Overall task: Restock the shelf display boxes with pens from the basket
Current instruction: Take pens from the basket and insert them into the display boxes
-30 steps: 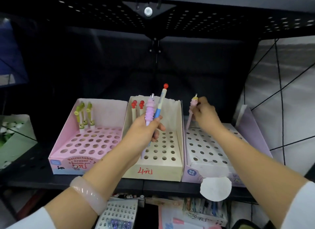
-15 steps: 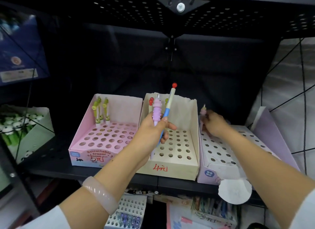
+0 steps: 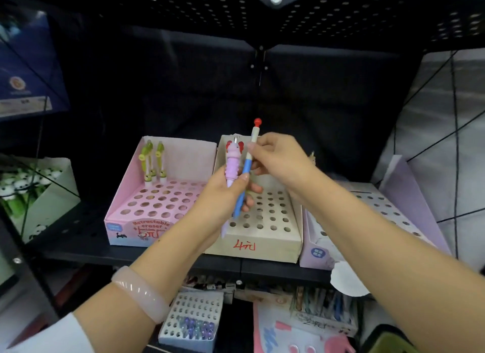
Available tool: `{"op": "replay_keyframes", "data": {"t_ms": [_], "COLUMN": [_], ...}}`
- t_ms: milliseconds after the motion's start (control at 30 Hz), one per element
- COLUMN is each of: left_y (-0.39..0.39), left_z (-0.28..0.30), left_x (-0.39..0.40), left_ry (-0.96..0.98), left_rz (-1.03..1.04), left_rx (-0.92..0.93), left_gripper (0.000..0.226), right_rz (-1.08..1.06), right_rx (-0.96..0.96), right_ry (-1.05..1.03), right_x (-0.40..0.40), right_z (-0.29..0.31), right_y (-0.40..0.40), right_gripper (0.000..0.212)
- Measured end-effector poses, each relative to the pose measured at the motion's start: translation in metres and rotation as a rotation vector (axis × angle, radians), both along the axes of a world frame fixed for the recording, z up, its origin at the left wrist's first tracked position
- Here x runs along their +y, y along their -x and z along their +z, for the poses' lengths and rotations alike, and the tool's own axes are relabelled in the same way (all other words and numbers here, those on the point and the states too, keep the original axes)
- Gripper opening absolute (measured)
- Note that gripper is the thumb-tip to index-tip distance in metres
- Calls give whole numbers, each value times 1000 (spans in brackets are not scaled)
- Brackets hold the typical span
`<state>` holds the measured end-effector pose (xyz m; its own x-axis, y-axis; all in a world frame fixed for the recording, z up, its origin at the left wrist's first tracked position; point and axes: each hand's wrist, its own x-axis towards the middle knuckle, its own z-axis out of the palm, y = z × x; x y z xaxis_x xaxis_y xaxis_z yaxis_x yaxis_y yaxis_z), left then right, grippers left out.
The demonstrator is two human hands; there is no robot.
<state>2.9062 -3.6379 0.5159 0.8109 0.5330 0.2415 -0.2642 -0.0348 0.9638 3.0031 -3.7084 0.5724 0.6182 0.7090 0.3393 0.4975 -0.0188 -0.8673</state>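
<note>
Both hands are gripping pens: the left hand [image 3: 225, 195] is curling round a lilac pen [image 3: 232, 163] and the lower barrel of a blue pen [image 3: 245, 171], both standing upright. The right hand [image 3: 275, 158] is pinching the blue pen's upper part between thumb and fingers, just under its red knob. All this is hovering over the beige box [image 3: 262, 237], marked 4 in red, at 12 o'clock on the shelf [image 3: 78, 237]. Two red-topped pens are standing at that box's back row, behind the lilac pen. At 10 o'clock the pink box [image 3: 147, 221] is holding three green pens [image 3: 152, 163] at its back left. At 2 o'clock the purple box [image 3: 409, 184] is showing one pen top near its back left corner.
</note>
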Motion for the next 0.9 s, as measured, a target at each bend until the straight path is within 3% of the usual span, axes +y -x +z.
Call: {"op": "replay_keyframes", "data": {"t_ms": [167,333,433,600,900], "left_y": [25,39,43,50,46], "left_z": [5,10,13,6,-4], "left_x": [27,43,45,48,54], "left_ry": [-30,33,128,21,70], "left_rz": [214,290,286,290,272], "left_rx": [102,156,125,119,92], "left_gripper": [14,14,11,11,16], "right_rz": [-176,-355,-303,-250,-210], "right_rx": [-12,-196,-212,-322,-440], "right_ry": [-159,33,-8,78,257], "right_x": [2,2,12,32,40], "right_z": [14,-5,-15,-27,-33], "right_y": [-12,-21,-11,4,5], "right_gripper": [16,13,13,12,13]}}
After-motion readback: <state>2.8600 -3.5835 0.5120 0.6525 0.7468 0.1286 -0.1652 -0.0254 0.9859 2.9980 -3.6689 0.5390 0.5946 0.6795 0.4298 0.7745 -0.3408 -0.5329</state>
